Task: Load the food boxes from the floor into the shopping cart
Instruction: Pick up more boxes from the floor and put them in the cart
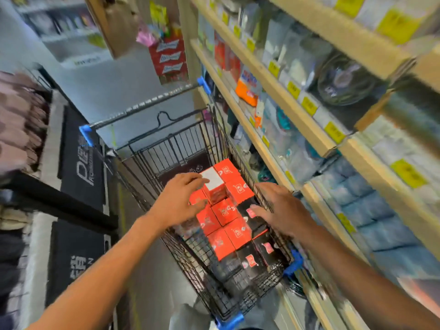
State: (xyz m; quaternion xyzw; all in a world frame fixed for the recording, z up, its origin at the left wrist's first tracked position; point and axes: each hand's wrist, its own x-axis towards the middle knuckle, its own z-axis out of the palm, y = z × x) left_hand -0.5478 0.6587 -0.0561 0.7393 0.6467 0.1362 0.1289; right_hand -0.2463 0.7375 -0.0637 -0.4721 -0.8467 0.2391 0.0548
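Note:
A black wire shopping cart (240, 151) with blue corner guards stands in the aisle below me. Several red food boxes (228, 210) are stacked inside it, with black boxes (252, 258) along the near right side. One red box with a white top (214, 183) sits highest on the pile. My left hand (177, 202) reaches over the cart's left rim, its fingers touching that top box. My right hand (277, 208) hovers over the right side of the cart, fingers spread, above a black box. Neither hand plainly grips anything. The frame is blurred.
Wooden shelves (269, 148) with packaged goods and yellow price tags run close along the cart's right side. Black display stands (81, 163) with white lettering line the left. The grey floor (147, 270) shows between them and the cart.

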